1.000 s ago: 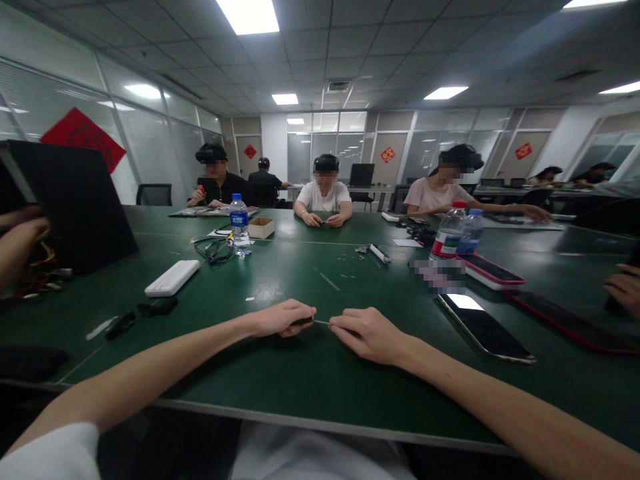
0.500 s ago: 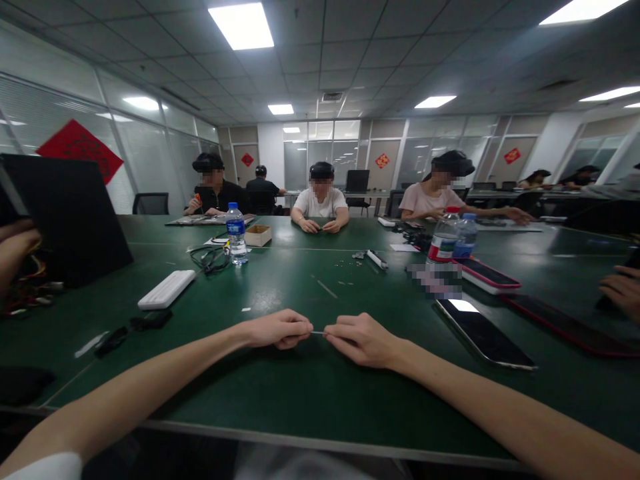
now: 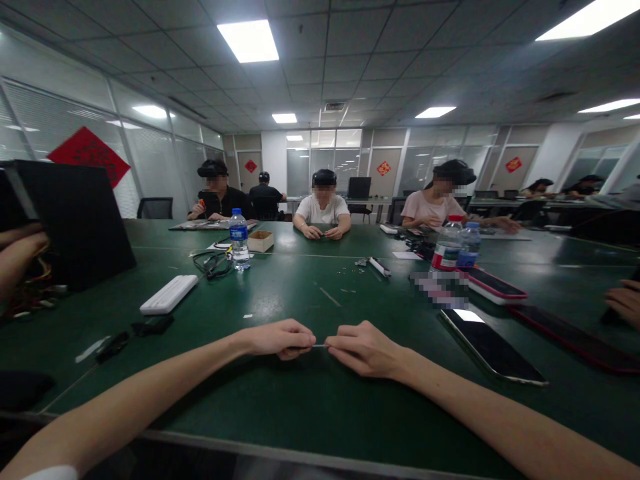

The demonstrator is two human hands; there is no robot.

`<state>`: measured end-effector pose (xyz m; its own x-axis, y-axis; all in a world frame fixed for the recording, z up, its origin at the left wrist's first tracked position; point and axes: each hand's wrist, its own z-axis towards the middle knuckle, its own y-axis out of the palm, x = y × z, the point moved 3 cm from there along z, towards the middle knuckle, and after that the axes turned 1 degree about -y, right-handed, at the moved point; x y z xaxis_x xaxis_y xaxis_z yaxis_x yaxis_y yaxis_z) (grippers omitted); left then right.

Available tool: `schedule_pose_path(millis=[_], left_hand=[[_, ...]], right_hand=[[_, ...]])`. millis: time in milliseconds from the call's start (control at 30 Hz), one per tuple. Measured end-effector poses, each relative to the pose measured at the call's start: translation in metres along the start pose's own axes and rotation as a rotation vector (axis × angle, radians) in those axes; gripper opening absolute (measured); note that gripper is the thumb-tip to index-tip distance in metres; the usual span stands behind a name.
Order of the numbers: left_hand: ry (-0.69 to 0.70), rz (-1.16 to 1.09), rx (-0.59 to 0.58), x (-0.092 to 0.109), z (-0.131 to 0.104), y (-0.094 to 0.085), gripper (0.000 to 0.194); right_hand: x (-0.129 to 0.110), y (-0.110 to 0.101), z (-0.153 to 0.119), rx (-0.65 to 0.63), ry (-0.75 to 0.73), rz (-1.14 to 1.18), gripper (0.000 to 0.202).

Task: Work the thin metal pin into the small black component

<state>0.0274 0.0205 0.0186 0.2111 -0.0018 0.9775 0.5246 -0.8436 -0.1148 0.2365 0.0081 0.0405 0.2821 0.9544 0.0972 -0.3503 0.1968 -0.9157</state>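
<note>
Left hand [image 3: 283,339]: closed on a thin, pale, straight rod [image 3: 319,346], whose end is hidden.
Right hand [image 3: 365,349]: its fingertips pinch the rod's other side.
Rod: nearly level between both hands, over the glossy green bench [image 3: 280,413].
Black-screened flat phone [image 3: 495,351]: on the bench, right of the hands.

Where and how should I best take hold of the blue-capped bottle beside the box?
Probably grip the bottle around its blue label, with the left hand from the near side. It stands upright; its rounded body should suit a wrapping grip. Black cables lie left, the box right and slightly behind, so the near side looks easier.
</note>
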Motion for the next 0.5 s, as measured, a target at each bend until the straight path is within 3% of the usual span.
schedule_pose_path(millis=[500], left_hand=[[-0.007, -0.049, 0.034, 0.0024, -0.0003, 0.0049, 0.052]], right_hand=[[0.0015, 0.0012, -0.0022, -0.017, -0.006, 0.017, 0.031]])
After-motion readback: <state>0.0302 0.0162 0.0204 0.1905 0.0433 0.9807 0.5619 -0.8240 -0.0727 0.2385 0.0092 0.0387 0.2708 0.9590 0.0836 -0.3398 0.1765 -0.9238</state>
